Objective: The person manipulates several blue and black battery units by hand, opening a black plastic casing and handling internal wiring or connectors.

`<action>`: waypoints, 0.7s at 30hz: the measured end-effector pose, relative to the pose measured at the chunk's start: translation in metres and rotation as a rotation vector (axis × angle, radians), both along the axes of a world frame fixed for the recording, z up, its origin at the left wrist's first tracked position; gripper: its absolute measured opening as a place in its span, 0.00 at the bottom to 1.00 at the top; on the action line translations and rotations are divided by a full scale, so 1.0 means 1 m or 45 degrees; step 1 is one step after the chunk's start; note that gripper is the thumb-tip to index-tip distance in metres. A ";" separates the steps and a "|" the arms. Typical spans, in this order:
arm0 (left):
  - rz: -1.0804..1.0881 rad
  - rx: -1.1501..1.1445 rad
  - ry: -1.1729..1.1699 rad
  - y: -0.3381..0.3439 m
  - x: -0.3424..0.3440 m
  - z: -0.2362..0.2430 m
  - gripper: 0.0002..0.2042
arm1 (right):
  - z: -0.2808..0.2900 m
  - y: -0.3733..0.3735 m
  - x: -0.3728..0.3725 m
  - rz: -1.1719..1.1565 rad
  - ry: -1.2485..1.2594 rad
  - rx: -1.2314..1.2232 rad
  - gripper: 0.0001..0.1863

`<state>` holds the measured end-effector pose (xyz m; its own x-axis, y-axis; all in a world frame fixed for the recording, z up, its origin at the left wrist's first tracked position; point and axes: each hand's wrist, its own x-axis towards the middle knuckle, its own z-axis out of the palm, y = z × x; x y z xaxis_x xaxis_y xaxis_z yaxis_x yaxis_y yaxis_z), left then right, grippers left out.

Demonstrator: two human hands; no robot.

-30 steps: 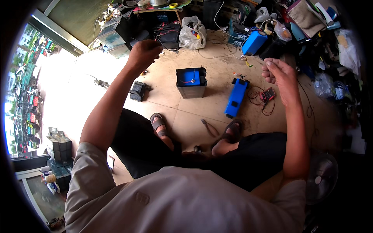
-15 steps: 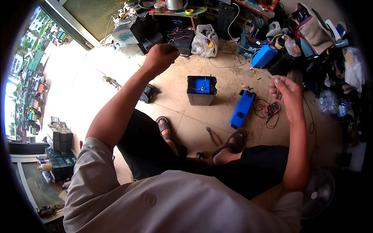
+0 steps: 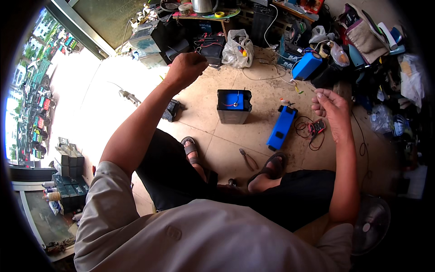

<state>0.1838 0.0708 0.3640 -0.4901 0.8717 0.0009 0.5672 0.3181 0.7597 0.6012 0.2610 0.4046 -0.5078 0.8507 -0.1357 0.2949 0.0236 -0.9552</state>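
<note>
My left hand (image 3: 186, 71) is raised at the upper left, its fingers closed in a pinch; what they hold, if anything, is hidden. On the right, my right hand (image 3: 332, 108) is held up with fingers curled and thumb pressed in, and I cannot make out anything in it. Between them on the floor stands a dark open-topped battery case (image 3: 234, 117). Inside shows a blue pack (image 3: 234, 99) with a thin red wire. Nearest my right hand lies a long blue battery pack (image 3: 282, 129), beside a red multimeter (image 3: 316, 128) with looped leads.
Pliers (image 3: 248, 159) lie on the tiled floor between my sandalled feet. Behind are a white plastic bag (image 3: 238, 49), another blue pack (image 3: 306, 66) and a cluttered bench. A dark block (image 3: 171, 110) sits under my left forearm. A fan (image 3: 369, 226) stands at lower right.
My left hand has dipped very slightly, and my right hand has shifted a touch to the left. The things on the floor have stayed where they were.
</note>
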 end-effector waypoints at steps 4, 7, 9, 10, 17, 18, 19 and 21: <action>0.019 0.094 -0.013 0.000 -0.001 -0.005 0.16 | -0.002 0.000 0.000 0.009 -0.001 -0.002 0.14; 0.017 0.085 -0.018 0.001 0.002 -0.002 0.16 | -0.002 0.001 0.002 0.021 -0.019 0.008 0.15; 0.024 0.096 -0.028 0.001 0.003 -0.004 0.16 | -0.004 0.002 0.002 0.024 -0.021 0.000 0.15; 0.027 0.101 -0.032 0.002 0.003 -0.006 0.16 | -0.003 0.001 0.001 0.025 -0.019 -0.002 0.15; -0.028 0.059 0.130 0.005 -0.003 -0.021 0.17 | -0.005 -0.003 -0.004 0.048 -0.031 -0.028 0.14; -0.041 0.034 0.137 0.006 0.000 -0.019 0.17 | -0.006 -0.003 -0.004 0.053 -0.033 -0.031 0.14; -0.054 0.008 0.145 0.008 0.002 -0.017 0.18 | -0.006 -0.004 -0.003 0.051 -0.036 -0.034 0.14; -0.043 0.006 0.153 0.007 0.007 -0.014 0.18 | -0.005 -0.004 -0.005 0.055 -0.040 -0.040 0.14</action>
<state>0.1909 0.0779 0.3497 -0.4565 0.8876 0.0619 0.6643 0.2938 0.6873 0.5967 0.2566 0.3993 -0.5390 0.8232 -0.1786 0.3244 0.0072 -0.9459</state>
